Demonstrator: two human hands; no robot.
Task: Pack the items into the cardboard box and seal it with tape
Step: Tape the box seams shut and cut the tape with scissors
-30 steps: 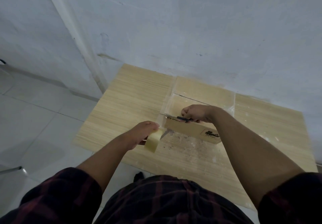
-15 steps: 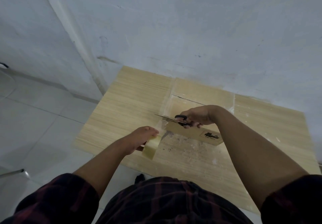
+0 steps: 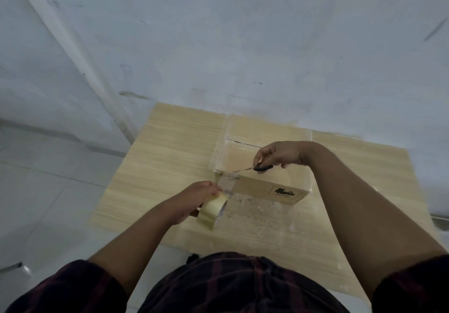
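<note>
Scuffed white wall (image 3: pixel 243 45) rises behind a light wooden table (image 3: pixel 170 166), where a person in a dark plaid shirt (image 3: pixel 218 286) bends over a closed cardboard box (image 3: pixel 262 188). The box sits toward the table's far side, close to the wall, its top flaps meeting in a thin seam. The left hand (image 3: pixel 196 196) grips a roll of clear tape (image 3: pixel 211 211) just off the box's near left corner, fingers curled over the roll's rim. A short strip of tape (image 3: pixel 226 183) runs from the roll up to the box's near top edge at that corner. The right hand (image 3: pixel 279 153) hovers above the box top, fingers curled about the black handles of a pair of scissors (image 3: pixel 257 167). The blades point left toward the strip; whether they touch it cannot be told. A dark printed label (image 3: pixel 284 193) marks the box's near face, right of centre. Grey floor tiles (image 3: pixel 48 191) show left of the table.
</note>
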